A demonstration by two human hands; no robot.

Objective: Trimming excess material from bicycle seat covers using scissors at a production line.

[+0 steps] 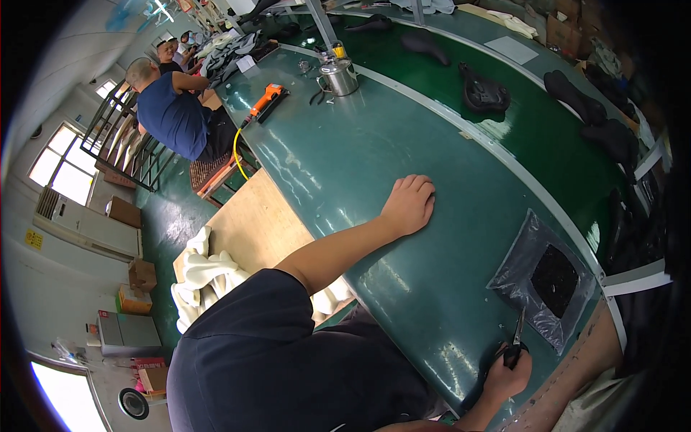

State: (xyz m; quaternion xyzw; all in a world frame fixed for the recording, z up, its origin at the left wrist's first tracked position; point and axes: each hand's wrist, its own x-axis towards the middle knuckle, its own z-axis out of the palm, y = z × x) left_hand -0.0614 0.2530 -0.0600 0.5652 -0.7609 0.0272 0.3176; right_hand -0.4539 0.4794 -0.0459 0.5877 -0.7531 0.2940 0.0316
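My left hand [409, 206] rests on the green tabletop [345, 155], its fingers curled in and nothing showing in it. At the lower right, my right hand [507, 376] is wrapped round the black handles of a pair of scissors [519, 333]. The blades point away from me, their tip near the edge of a clear plastic bag [512, 268]. A dark mass of small pieces [556, 279] lies inside that bag, though what they are cannot be made out.
Past a pale rail runs a green belt [529, 147] with black bicycle saddles [484, 90]. Farther up the table are an orange tool [271, 95] with a yellow hose and a metal mug [338, 76]. Cream saddle-shaped pieces [205, 270] lie at left. A person [173, 115] sits beyond.
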